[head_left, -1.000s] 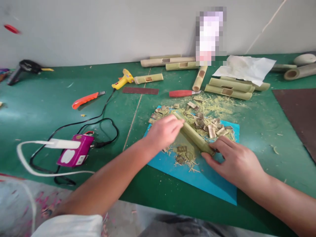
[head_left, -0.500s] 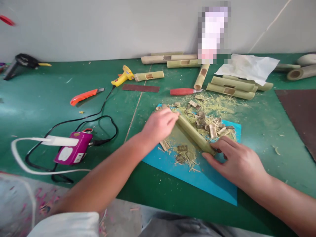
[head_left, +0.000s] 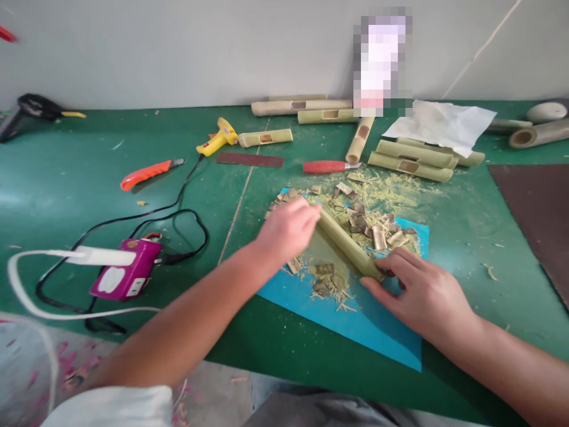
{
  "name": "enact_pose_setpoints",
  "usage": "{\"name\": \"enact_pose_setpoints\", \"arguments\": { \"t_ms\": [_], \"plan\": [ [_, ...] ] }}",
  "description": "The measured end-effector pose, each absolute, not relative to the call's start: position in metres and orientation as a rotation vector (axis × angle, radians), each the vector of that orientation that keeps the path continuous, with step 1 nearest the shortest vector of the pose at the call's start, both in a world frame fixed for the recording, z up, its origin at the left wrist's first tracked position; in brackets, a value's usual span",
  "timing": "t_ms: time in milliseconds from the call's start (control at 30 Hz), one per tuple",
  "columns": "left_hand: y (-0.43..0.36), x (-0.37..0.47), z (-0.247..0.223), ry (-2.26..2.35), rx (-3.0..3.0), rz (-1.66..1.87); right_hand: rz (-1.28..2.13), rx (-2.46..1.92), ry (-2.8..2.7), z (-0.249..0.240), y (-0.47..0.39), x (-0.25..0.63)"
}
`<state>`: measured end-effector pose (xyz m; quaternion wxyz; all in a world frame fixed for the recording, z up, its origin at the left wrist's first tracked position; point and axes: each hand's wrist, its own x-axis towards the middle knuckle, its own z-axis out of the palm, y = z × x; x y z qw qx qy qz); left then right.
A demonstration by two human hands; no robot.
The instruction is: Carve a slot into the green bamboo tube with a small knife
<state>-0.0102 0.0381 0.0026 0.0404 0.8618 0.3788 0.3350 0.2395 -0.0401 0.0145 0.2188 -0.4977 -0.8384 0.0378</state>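
A green bamboo tube lies slantwise between my hands, over a blue sheet. My left hand is closed around its far end, which the fingers hide. At the near end, my right hand grips it between thumb and fingers. Bamboo chips are heaped beyond the tube, with more shavings on its near side. Just past the sheet lies a red-handled carving knife, its blade to the right.
Notched bamboo tubes and white paper lie at the back right. Leftward are a yellow glue gun, an orange utility knife and a purple power adapter with trailing cords. A dark brown sheet lies at right.
The whole view has shifted slightly, so things appear a little further left. Both hands keep their hold on the bamboo tube, which lies in nearly the same position.
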Motion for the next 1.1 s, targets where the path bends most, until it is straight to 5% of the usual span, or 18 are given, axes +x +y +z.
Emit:
{"name": "enact_pose_setpoints", "arguments": {
  "t_ms": [1100],
  "plan": [
    [0.0382, -0.0114, 0.0061, 1.137, 2.655, 0.959, 0.084, -1.361, -2.328, 0.0148, -0.0425, 0.2379]
  ]
}}
